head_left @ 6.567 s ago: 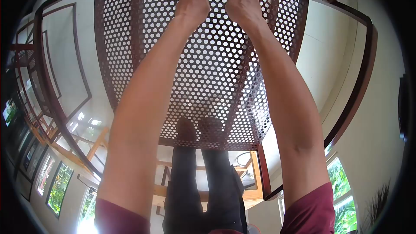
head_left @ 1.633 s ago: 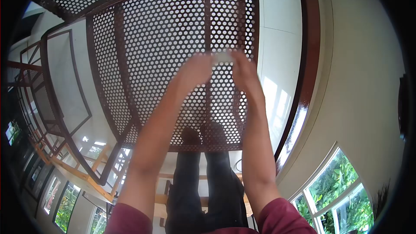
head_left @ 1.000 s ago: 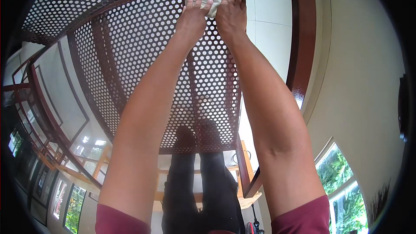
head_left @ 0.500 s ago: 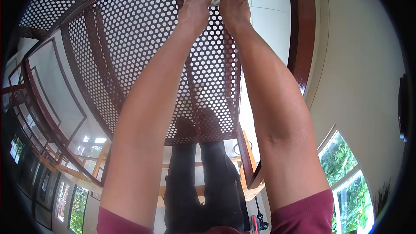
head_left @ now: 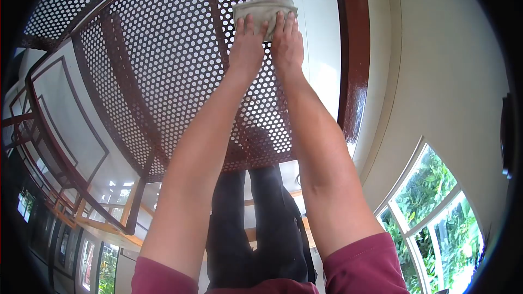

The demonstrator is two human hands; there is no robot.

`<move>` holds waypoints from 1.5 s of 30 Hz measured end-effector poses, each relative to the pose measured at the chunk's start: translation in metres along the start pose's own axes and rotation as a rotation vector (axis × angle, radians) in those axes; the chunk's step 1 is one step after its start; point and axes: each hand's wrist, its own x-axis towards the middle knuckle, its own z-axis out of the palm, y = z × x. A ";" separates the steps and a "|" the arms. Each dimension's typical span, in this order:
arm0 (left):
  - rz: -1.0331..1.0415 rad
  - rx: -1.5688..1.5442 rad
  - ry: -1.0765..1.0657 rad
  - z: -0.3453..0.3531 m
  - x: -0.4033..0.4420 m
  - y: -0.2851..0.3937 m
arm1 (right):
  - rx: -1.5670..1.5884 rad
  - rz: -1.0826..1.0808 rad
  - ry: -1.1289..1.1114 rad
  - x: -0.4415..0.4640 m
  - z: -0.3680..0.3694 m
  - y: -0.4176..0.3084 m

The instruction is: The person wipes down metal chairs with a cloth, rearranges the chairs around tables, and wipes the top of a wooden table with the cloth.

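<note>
A folded beige-grey cloth [head_left: 268,6] lies on a dark red-brown metal surface full of round holes [head_left: 174,38]. My left hand [head_left: 248,51] rests on the cloth's near left part, fingers stretched out and apart. Beside it my right hand [head_left: 287,49] presses flat on the cloth's near right part, its fingers also extended. Both arms reach straight forward, and the cloth's far edge sticks out beyond my fingertips. What lies under the cloth is hidden.
A red-brown beam [head_left: 355,49] runs along the right, beside a pale wall [head_left: 436,65]. A window [head_left: 436,218] with greenery outside is at lower right. Red-brown railing [head_left: 81,185] curves along the left. My legs [head_left: 272,228] stand at the near edge of the perforated surface.
Both hands and the cloth sit lower in the view, nearer my body. The camera view has also shifted, with the beam further left and more of the window showing.
</note>
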 end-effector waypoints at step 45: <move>-0.050 -0.722 -0.372 -0.122 -0.547 0.006 | 0.681 -0.166 -0.506 -0.515 -0.253 -0.066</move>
